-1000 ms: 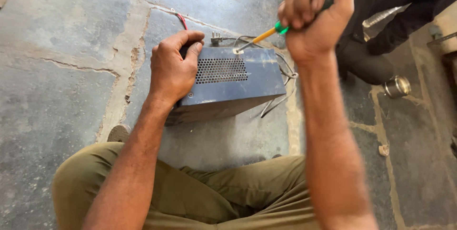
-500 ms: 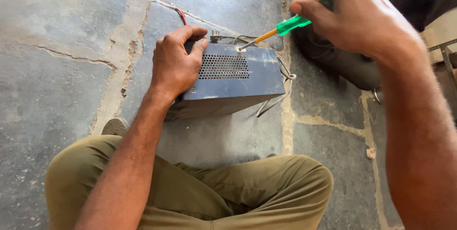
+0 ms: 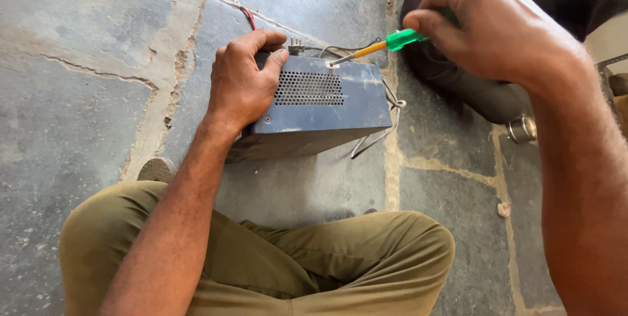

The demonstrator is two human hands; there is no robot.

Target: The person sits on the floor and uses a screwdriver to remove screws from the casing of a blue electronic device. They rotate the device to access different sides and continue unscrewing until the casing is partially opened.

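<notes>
In the head view, a dark metal box (image 3: 320, 103) with a perforated vent sits on the stone floor (image 3: 78, 93), just beyond the person's crossed legs. The left hand (image 3: 245, 80) lies spread over the box's left far corner, pressing on it. The right hand (image 3: 497, 28) pinches a green-handled screwdriver (image 3: 376, 46), its tip touching the box's far top edge. Grey wires (image 3: 386, 110) trail off the right side.

Screwdriver (image 3: 383, 44) tip on metal box (image 3: 327, 110)

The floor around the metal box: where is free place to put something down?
Bare stone floor lies left of the left hand, and between the metal box and the knees. Right of the box is crowded: wires, small metal can, another person's dark clothing.
</notes>
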